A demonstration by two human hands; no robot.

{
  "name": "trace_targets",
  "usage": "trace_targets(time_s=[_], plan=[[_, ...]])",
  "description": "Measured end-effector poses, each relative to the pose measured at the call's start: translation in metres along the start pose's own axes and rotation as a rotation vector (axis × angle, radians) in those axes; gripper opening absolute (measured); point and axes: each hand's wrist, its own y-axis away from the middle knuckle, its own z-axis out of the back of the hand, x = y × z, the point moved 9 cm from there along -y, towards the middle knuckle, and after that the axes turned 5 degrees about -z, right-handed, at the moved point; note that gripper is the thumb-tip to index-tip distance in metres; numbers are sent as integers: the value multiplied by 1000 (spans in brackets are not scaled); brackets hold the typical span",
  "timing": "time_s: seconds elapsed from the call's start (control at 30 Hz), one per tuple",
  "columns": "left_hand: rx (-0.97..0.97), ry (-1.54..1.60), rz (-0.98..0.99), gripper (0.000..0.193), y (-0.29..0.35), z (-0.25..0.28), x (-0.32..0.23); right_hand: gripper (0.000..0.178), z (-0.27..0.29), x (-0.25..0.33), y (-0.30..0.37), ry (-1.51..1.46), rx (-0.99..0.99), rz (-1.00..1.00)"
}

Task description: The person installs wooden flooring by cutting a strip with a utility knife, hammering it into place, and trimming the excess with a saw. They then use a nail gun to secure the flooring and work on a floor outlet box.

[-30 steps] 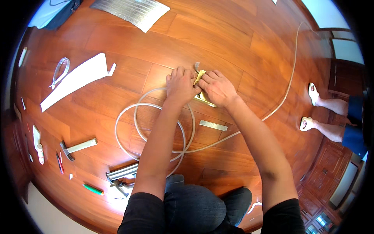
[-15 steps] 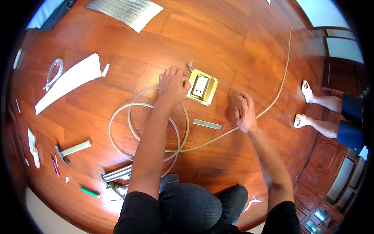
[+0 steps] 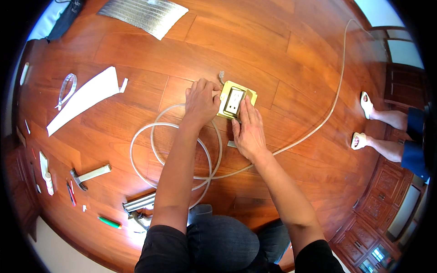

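A floor socket [image 3: 234, 99] with a brass-coloured frame and white outlet face lies in front of me, its lid raised. My left hand [image 3: 200, 102] is at the frame's left edge, fingers curled; whatever they pinch is hidden. Stretched fingers of my right hand [image 3: 250, 133] lie on the lid side of the socket. A pale cable [image 3: 131, 149] is coiled under my left forearm and runs off to the far right. A short grey cable end with a clear plug [image 3: 221, 74] sticks up behind the socket. A flat metal strip [image 3: 231, 144] shows beside my right wrist, partly covered.
On the left are a hammer [image 3: 94, 173], a green-handled tool [image 3: 109, 222], a white sheet [image 3: 86, 100] and a clear looped strip [image 3: 68, 88]. A metal tool [image 3: 140, 203] lies by my knee. Silvery foil padding [image 3: 145, 16] is at the far side. Another person's feet [image 3: 358, 140] stand at right.
My right hand has moved left from beside the cable onto the socket's lid side and now partly covers the metal strip. My left hand stays about where it was.
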Motion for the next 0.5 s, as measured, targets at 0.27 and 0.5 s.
trace_targets(time_s=[0.27, 0.5], plan=[[11, 25, 16, 26, -1, 4, -3, 65, -2, -8, 1, -68, -43, 21], [35, 22, 112, 30, -6, -1, -2, 67, -4, -10, 2, -87, -50, 2]])
